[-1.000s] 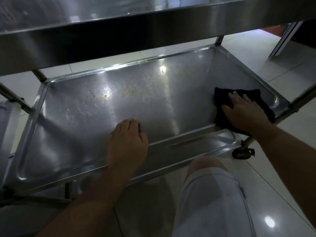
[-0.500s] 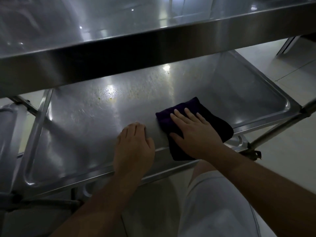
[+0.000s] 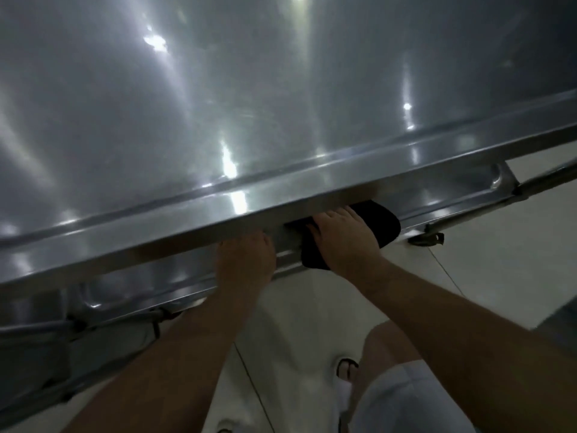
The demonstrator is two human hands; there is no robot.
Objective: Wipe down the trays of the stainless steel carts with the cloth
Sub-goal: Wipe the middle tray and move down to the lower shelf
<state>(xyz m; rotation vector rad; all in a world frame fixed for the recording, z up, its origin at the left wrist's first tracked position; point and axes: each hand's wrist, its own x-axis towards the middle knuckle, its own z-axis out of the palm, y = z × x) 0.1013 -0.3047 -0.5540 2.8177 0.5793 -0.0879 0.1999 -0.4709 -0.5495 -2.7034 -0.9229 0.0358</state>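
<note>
- Steel fills the view: upper tray (image 3: 218,89) spans the top, its near rim running low-left to high-right, hiding most of the lower tray (image 3: 462,185) beneath.
- Cloth (image 3: 382,225), dark, lies on the lower tray at its near edge, right of centre, partly tucked under the upper rim.
- Right hand (image 3: 343,242) lies palm-down on the cloth, fingers stretched forward and pressing, not curled round it; fingertips vanish under the upper rim.
- Left hand (image 3: 245,257) rests on the lower tray's near rim, just left of the cloth. Its fingers are hidden under the upper rim, so whether they grip the rim cannot be told.
- Key relation: the tray's long axis runs left-right across the body; cloth sits toward the right end, with the left hand between it and the long left stretch.
- Judgement: the next pass likely sweeps left along that axis or deeper in; the right hand is on it already, and the left hand may need to shift clear.
- Floor (image 3: 484,260) pale; a knee (image 3: 396,348) shows below.
</note>
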